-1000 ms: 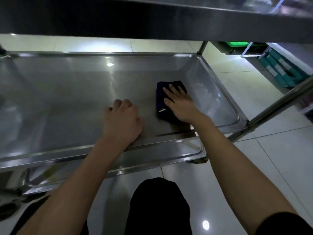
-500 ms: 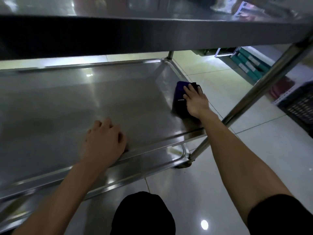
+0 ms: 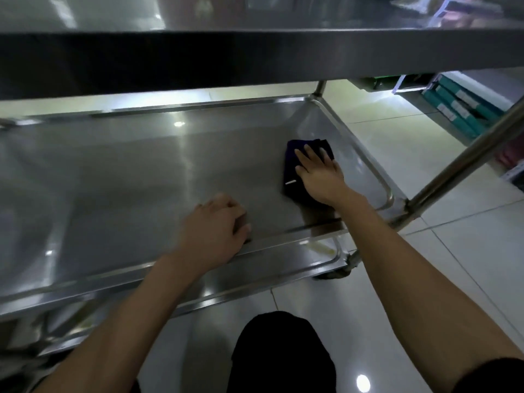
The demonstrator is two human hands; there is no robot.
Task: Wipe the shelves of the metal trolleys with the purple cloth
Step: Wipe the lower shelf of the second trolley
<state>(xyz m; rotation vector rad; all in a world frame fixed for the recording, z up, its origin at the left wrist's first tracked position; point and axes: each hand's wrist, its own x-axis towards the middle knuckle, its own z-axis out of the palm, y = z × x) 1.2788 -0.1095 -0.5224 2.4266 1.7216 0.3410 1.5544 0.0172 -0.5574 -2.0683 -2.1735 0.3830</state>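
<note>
The purple cloth point(image 3: 295, 168) is pressed flat against the middle shelf point(image 3: 141, 177) by the right hand point(image 3: 319, 177), whose fingers point(image 3: 304, 157) are laid straight and slightly spread over it. No pinch is made; the grip is an open palm bearing down, probably so that the folded pad is kept in full contact with the metal while it is slid. The cloth is found near the right end of the shelf, close to the raised rim point(image 3: 365, 165) but apart from it, with a small white tag showing at its near edge.

The left hand point(image 3: 215, 225) is rested on the near edge of the same shelf, its fingers curled under loosely and nothing held in them. It is judged to be placed there as a brace, so that the trolley point(image 3: 442, 180) is steadied and the crouched body supported during the stroke.

An upper shelf point(image 3: 255, 58) is seen overhead and a lower one beneath, above the tiled floor point(image 3: 467, 251). Teal boxes point(image 3: 459, 106) are stacked at the far right.
</note>
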